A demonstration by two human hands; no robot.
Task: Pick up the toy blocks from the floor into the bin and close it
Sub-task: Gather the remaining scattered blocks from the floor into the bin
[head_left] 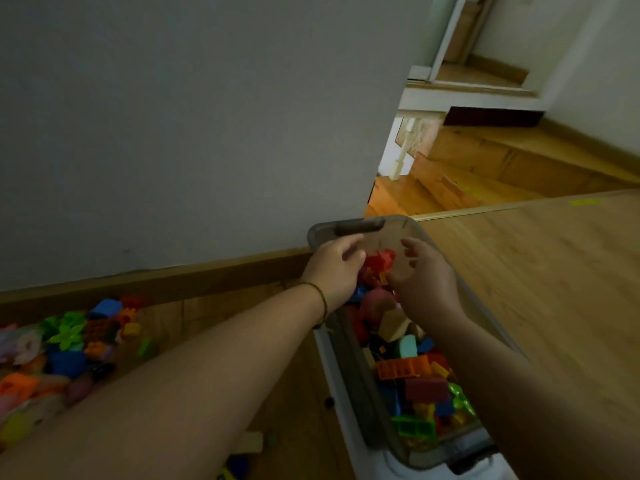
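Both hands are over the far end of the translucent grey plastic bin (346,227), close together, with red plastic blocks (381,260) between them. The left hand (332,268) has curled fingers; whether it grips is unclear in the blur. The right hand (424,282) has fingers loose and spread. The multicoloured block pile (69,348) lies on the wooden floor (536,271), left of the bin. The blocks are probably light, rigid and slick, so cup handfuls from underneath.

Smoky, translucent plastic for the bin (353,368), smooth-walled with a dull sheen. Inside, glossy moulded plastic toy blocks (415,382) beside a pale, matt wooden block (393,325). More shiny plastic in the heap of blocks (69,344) on the floor (536,271) of wood-grain boards, satin-finished. Behind, a matt painted wall (190,133) above a brown wooden skirting board (207,275). Varnished honey-coloured wood on the stairs (485,174). Thin braided cord (320,299) at one wrist.
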